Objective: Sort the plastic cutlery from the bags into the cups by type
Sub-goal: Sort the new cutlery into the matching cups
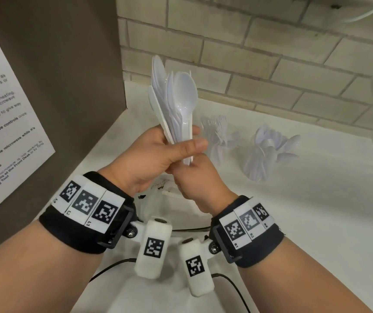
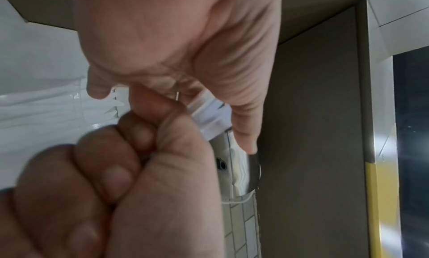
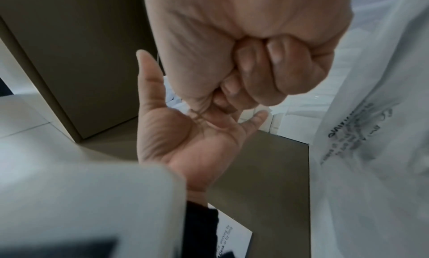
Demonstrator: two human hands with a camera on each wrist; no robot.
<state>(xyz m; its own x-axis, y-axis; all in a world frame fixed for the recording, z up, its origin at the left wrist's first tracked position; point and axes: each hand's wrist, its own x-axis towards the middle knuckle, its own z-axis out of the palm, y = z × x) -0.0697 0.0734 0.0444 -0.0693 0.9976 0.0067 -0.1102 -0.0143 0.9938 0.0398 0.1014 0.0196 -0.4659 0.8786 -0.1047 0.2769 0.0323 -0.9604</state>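
The paper notice point(image 1: 7, 123) on the brown panel point(image 1: 68, 64) at nine o'clock carries partly legible lines, among them "microwave controls" and "out of the microwave"; printing on the plastic bag point(image 3: 371, 133) in the right wrist view is too blurred to read. The left hand point(image 1: 156, 154) wraps the handles of a bundle of white spoons point(image 1: 176, 102) whose bowls stand up toward twelve o'clock, while the right hand point(image 1: 196, 184), just under it at six o'clock, curls tight at the handle ends. At three o'clock of the bundle, on the white counter point(image 1: 316, 222), stand a clear cup of forks point(image 1: 217, 136) and beyond it a cup of spoons point(image 1: 264, 152).
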